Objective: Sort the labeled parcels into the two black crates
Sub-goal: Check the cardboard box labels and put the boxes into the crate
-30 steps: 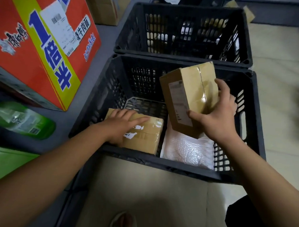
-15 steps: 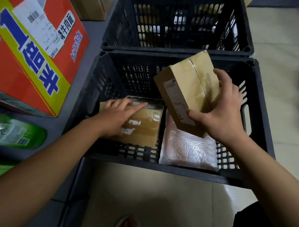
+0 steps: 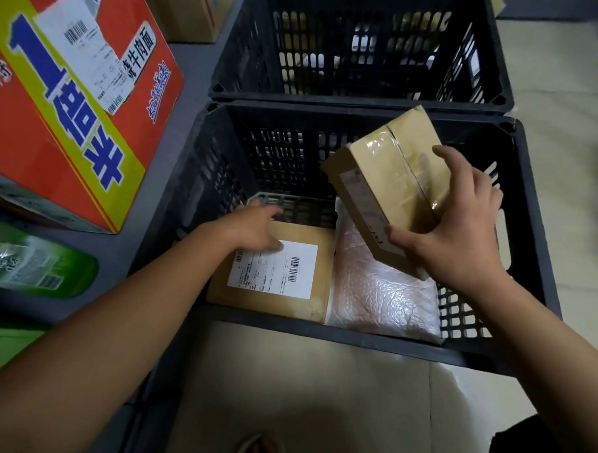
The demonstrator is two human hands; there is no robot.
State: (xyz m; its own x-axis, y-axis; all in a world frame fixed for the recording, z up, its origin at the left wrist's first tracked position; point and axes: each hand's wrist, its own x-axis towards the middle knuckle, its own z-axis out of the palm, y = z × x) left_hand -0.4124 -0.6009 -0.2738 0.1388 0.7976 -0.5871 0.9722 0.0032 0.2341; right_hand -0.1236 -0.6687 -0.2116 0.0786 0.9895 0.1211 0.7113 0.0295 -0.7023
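Shows sorting at the near black slatted plastic crate [image 3: 320,333], the landmark for all positions. Above its right half, right hand [image 3: 461,233] clamped round the lower end of a taped brown cardboard box [image 3: 388,182], thumb on the labelled side and fingers curled over the taped face, with the box tilted and clear of the crate floor. On the floor at left front, a flat brown cardboard parcel with white barcode label [image 3: 275,276] under the left hand [image 3: 253,227]; fingers blurred, so cannot tell whether gripping or merely resting. At right front, beneath the tilted box, a white bubble-wrap mailer [image 3: 380,298]. Directly behind, rim to rim, the second black slatted plastic crate [image 3: 358,100]. Likely hazards: glossy tape slipping in a one-ended hold and dropping the box onto the mailer; a misread label sending a parcel to the wrong crate.
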